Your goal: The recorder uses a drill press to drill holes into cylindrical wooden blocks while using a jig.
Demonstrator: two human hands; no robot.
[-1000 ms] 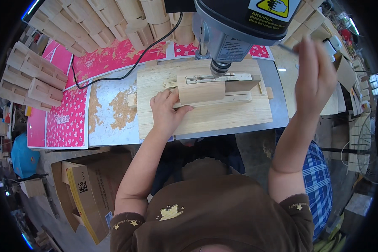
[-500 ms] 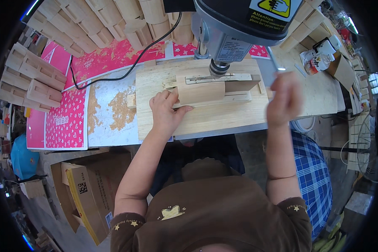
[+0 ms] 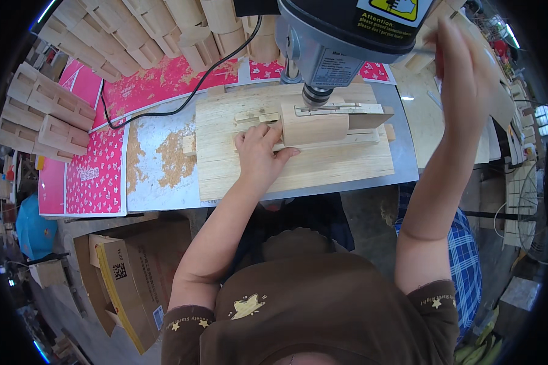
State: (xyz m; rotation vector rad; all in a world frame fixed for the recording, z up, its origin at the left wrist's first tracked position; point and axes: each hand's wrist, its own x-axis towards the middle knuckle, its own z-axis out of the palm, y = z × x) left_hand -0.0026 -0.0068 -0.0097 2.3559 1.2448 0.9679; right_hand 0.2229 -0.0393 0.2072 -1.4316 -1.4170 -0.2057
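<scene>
A pale wooden block [image 3: 316, 129] with a curved side lies in a wooden jig [image 3: 371, 139] on the flat base board [image 3: 335, 167]. My left hand [image 3: 260, 152] is closed on the block's left end, its thumb along the near edge. Above the block hangs the chuck [image 3: 316, 95] of a drill press [image 3: 332, 64], apart from the wood; the bit's tip cannot be made out. My right hand [image 3: 460, 67], raised to the right of the drill head and blurred, appears closed around the end of the press's lever [image 3: 425, 52].
Stacks of slotted wooden blocks [image 3: 61, 100] stand at the left and back. A black cable [image 3: 195, 97] crosses the pink sheeting [image 3: 91, 176]. Sawdust [image 3: 176, 161] lies left of the base board. A cardboard box [image 3: 137, 292] is below the table; a blue plaid cloth [image 3: 466, 249] hangs at right.
The block and its jig have slid right with my left hand. My right hand has swung up and away to the right, the lever now pointing higher. The chuck sits slightly higher.
</scene>
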